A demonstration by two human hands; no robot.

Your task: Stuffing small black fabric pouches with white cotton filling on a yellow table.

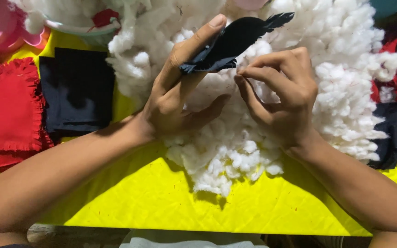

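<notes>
Black fabric piece (233, 43), frayed along its edge, held above a heap of white cotton stuffing (235, 138) on a yellow cloth (161, 197); left hand (180, 96) supports it across 2 extended fingers with the thumb beneath, partly hidden; right hand (279, 96) has thumb and forefinger pressed together at its lower edge, though whether they catch fabric or stuffing cannot be told. Judged light, limp and easily creased; best pinched near the seam, not the fringe. Red frilled pieces (8, 105) and a black piece (76, 89) lie at left.
</notes>
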